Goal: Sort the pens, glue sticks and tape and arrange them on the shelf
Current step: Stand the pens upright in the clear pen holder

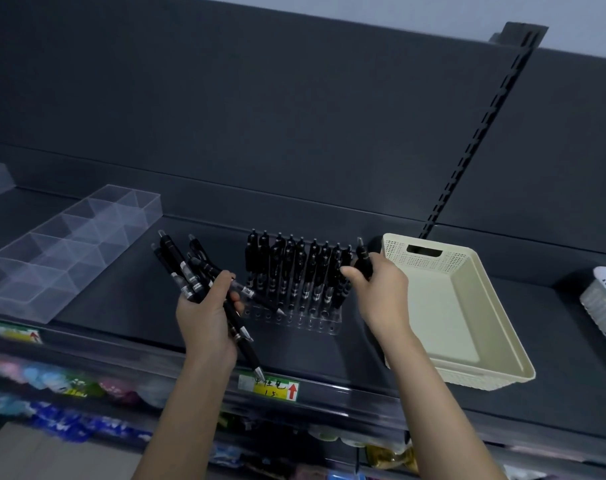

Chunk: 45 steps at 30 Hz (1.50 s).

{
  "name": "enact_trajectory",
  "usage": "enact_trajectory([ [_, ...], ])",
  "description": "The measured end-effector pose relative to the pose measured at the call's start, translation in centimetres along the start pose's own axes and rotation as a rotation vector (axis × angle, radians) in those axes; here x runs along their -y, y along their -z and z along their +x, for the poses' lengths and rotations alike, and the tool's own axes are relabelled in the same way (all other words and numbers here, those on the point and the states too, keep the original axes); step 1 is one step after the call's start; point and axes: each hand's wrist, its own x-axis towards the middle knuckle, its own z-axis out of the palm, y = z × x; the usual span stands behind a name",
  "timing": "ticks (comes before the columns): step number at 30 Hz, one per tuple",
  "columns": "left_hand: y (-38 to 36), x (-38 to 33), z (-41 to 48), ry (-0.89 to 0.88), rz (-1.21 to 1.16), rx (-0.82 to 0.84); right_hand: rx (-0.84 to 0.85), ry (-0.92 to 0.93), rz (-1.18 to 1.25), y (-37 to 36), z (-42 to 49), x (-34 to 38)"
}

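Shelf (121,306): rack (315,322) holds pens (294,268); L hand (208,317) grips pen bunch (187,268), R hand (381,296) one pen (363,258).

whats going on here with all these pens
A person is filling a clear pen holder on the dark shelf. The left hand holds a bundle of black pens; the right hand grips one pen by the holder's right end. Its back rows are full, the front holes bare. An empty cream basket sits to the right.

We see a fanned bundle of black pens (190,268) gripped in the left hand (208,317), a single black pen (363,258) upright in the right hand (381,296), and other pens (294,268) standing in rows on the dark shelf (139,299).
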Motion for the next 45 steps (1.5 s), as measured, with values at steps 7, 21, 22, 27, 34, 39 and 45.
enact_trajectory([
  [7, 0.3, 0.0, 1.1, 0.023, -0.020, 0.010, -0.059, -0.223, 0.085, -1.4, -0.2, 0.0],
  [21, 0.4, -2.1, 5.0, 0.104, 0.070, 0.134, -0.141, -0.348, 0.017, -2.5, -1.0, 1.4],
  [22, 0.5, -2.1, 5.2, 0.113, 0.074, 0.144, -0.151, -0.350, 0.013, -2.6, -1.0, 1.4],
  [27, 0.9, -2.2, 6.0, 0.141, 0.091, 0.183, -0.167, -0.369, -0.001, -3.0, -1.1, 1.7],
  [34, 0.9, -2.5, 6.5, 0.170, 0.105, 0.195, -0.145, -0.374, -0.020, -3.1, -1.6, 2.3],
  [39, 0.9, -2.2, 6.1, 0.184, 0.114, 0.200, -0.149, -0.375, -0.006, -3.1, -1.4, 1.9],
  [45, 0.9, -2.1, 5.9, 0.189, 0.128, 0.198, -0.153, -0.407, 0.102, -3.7, -1.7, 0.9],
])
